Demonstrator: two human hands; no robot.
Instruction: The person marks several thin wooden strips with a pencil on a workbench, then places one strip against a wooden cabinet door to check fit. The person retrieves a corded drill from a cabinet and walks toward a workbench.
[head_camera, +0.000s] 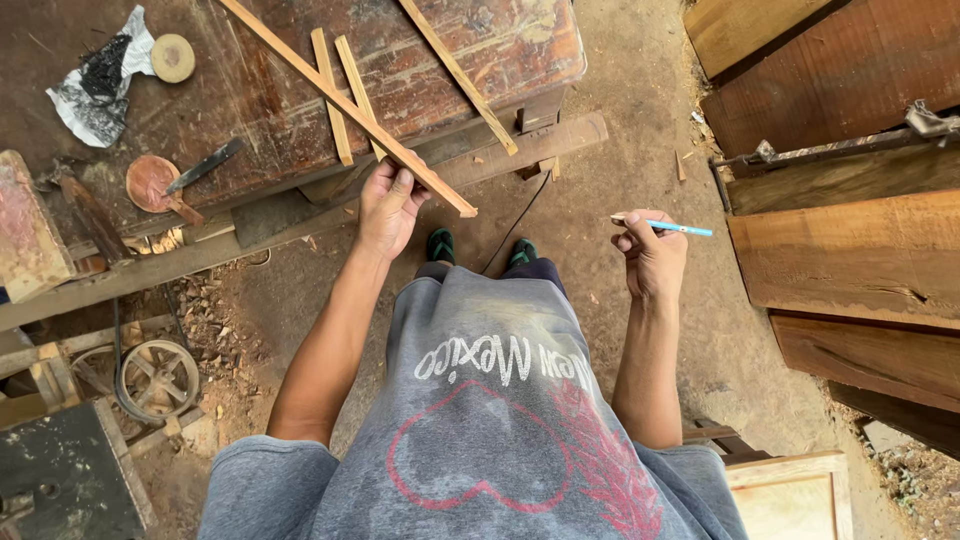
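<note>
My left hand (388, 208) grips a long thin wooden strip (300, 72) near its lower end; the strip runs diagonally up and left across the worn red-brown workbench (250, 120). My right hand (652, 255) holds a light blue pencil (678, 228) pointing right, out over the dirt floor, away from the bench. Three more thin wooden strips lie on the bench top: two short ones (330, 95) beside the held strip and a longer one (460, 75) to the right.
On the bench's left lie crumpled paper (95, 80), a round wooden disc (173, 57), a chisel-like tool (205, 165) and a rusty lid. Thick planks (850, 260) are stacked at right. A pulley wheel (158, 378) and wood chips sit lower left. A black cable (515, 220) crosses the floor.
</note>
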